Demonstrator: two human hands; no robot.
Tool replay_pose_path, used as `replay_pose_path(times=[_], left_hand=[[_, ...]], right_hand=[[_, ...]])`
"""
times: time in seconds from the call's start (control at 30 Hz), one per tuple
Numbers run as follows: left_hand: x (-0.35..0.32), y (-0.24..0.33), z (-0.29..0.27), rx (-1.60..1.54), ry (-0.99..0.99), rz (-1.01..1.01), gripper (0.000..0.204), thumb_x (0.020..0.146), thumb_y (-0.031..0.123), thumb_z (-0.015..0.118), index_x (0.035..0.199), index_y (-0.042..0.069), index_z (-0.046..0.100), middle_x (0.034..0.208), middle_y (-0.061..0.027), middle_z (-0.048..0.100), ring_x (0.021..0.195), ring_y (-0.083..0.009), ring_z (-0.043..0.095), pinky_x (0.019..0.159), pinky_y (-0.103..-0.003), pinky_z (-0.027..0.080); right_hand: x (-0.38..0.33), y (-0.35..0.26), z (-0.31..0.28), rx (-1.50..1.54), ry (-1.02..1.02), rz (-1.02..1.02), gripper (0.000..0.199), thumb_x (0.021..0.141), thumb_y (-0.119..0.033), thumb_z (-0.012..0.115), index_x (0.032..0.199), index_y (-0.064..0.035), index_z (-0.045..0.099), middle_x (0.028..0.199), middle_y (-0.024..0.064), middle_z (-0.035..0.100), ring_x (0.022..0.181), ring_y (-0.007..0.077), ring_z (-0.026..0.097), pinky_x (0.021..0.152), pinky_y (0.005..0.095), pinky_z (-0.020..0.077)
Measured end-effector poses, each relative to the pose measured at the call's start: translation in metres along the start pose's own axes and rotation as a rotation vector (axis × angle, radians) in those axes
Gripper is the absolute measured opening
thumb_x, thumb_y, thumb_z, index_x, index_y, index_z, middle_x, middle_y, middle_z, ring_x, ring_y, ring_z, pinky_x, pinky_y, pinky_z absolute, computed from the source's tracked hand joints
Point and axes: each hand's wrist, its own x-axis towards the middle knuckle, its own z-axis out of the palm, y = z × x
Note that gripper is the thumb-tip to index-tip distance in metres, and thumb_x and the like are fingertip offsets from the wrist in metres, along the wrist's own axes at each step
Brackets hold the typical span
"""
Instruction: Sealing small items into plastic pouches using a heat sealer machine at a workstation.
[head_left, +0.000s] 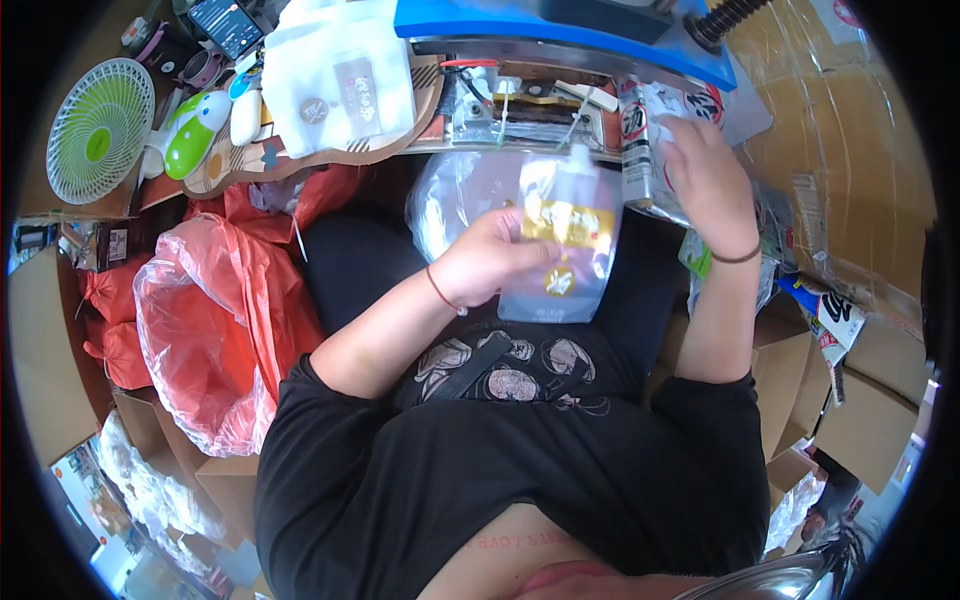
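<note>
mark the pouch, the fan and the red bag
pouch (572, 262): head view, clear front panel below the gold label
fan (98, 130): head view, middle of its grille
red bag (215, 320): head view, translucent side

The left hand (490, 262) grips a clear spouted pouch (565, 250) with a gold label, held upright over the lap; the right hand (708, 180) rests on a stack of printed packets (640, 150), seemingly grasping one; above them a blue machine (560, 35) sits on the counter (330, 155); a red plastic bag (215, 300) lies to the left, below a small green fan (98, 130).
</note>
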Motion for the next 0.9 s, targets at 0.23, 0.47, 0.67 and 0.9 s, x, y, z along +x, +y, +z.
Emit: replay_pose_path(times=[0.23,0.47,0.67,0.9], left_hand=[[0.037,0.050,-0.047,0.077,0.183,0.020,0.034,0.090,0.007,0.067,0.121,-0.004,0.060,0.106,-0.0079,0.070,0.092,-0.0153,0.068,0.084,-0.031,0.055],[0.014,0.066,-0.087,1.149,0.819,0.790,0.060,0.086,0.028,0.074,0.135,0.004,0.050,0.140,-0.0222,0.046,0.119,-0.0330,0.054,0.096,-0.041,0.048],[-0.008,0.128,-0.182,2.216,1.293,0.699,0.075,0.087,0.057,0.062,0.146,0.015,0.044,0.155,-0.0167,0.032,0.145,-0.0379,0.024,0.113,-0.064,0.014],[0.010,0.138,-0.195,2.172,1.547,0.637,0.079,0.086,0.064,0.057,0.147,0.015,0.044,0.155,-0.0164,0.032,0.147,-0.0368,0.021,0.114,-0.064,0.010]], right_hand=[[-0.007,0.035,0.035,-0.281,-0.065,0.217,0.031,0.091,-0.016,0.061,0.121,-0.0109,0.057,0.112,0.0174,0.058,0.098,0.0409,0.059,0.080,0.0462,0.0496],[-0.015,0.025,0.029,-0.209,0.026,0.307,0.032,0.090,-0.015,0.062,0.122,-0.0125,0.057,0.111,0.0143,0.059,0.097,0.0378,0.060,0.080,0.0438,0.0499],[-0.008,0.020,0.036,-0.191,0.030,0.263,0.028,0.093,-0.016,0.060,0.121,-0.0113,0.058,0.116,0.0135,0.061,0.102,0.0363,0.061,0.083,0.0402,0.0501],[-0.019,0.029,0.046,-0.142,0.249,0.327,0.023,0.096,-0.016,0.057,0.116,-0.0047,0.060,0.115,0.0166,0.064,0.105,0.0353,0.063,0.085,0.0395,0.0496]])
